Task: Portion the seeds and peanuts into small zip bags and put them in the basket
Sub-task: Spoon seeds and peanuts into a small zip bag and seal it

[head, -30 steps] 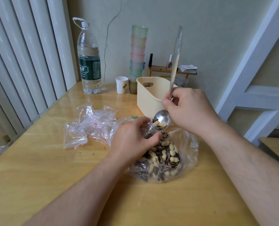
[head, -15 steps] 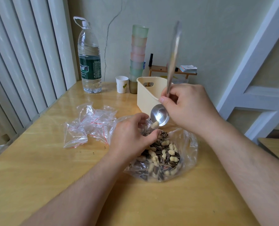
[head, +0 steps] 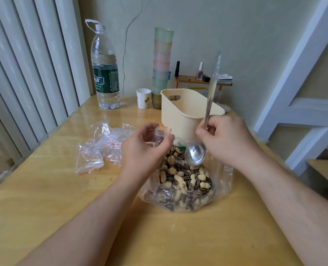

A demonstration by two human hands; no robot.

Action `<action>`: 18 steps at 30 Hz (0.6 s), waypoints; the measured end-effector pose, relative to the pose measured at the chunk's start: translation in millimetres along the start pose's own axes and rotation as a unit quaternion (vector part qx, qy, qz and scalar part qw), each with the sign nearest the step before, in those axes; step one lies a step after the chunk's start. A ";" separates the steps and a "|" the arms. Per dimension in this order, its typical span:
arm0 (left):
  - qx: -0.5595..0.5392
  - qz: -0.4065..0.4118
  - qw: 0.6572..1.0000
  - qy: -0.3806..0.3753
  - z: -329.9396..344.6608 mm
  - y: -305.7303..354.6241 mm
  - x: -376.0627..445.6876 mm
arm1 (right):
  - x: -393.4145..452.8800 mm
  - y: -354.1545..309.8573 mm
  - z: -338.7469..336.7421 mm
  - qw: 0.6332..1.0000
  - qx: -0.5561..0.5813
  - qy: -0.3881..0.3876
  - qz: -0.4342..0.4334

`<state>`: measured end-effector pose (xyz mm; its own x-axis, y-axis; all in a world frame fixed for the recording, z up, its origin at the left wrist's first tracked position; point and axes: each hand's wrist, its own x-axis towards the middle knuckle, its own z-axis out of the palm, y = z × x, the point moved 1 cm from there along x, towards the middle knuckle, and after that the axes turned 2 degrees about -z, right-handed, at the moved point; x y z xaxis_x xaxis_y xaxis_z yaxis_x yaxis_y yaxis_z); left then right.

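A large clear plastic bag (head: 223,181) lies open on the wooden table, full of peanuts and striped sunflower seeds (head: 186,179). My left hand (head: 142,150) holds a small zip bag (head: 160,134) open just above the pile's far edge. My right hand (head: 226,143) grips the handle of a metal spoon (head: 195,153); its bowl looks empty and hangs over the seeds. The cream basket (head: 178,114) stands right behind both hands. Its inside is mostly hidden.
A heap of spare small zip bags (head: 99,144) lies to the left. At the back stand a large water bottle (head: 105,73), a paper cup (head: 143,98) and a stack of pastel cups (head: 162,64). A small wooden shelf (head: 201,79) sits by the wall.
The spoon tipped its load toward the small bag and now looks empty. My left hand lifted the small bag up and back. The spoon's bowl swung down over the pile.
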<state>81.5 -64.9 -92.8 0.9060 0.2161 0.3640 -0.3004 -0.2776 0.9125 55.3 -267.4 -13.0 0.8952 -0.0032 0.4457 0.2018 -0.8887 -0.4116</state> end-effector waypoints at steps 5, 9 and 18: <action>-0.044 -0.005 0.999 -0.010 6.2 1.7 -6.3 | -11.4 1.9 11.9 0.998 -0.044 -0.047 -0.014; -0.039 -0.014 0.999 -0.032 14.7 -4.7 -12.3 | -16.4 -4.8 11.5 0.994 -0.066 -0.078 -0.028; -0.087 -0.034 0.996 0.000 30.0 -11.2 -11.4 | -22.1 4.3 44.5 0.995 0.055 -0.057 0.068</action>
<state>83.4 -92.3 -112.8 0.9256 0.2295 0.3011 -0.2863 -0.0959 0.9533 54.1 -250.7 -60.0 0.9552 -0.0632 0.2893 0.1118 -0.8278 -0.5498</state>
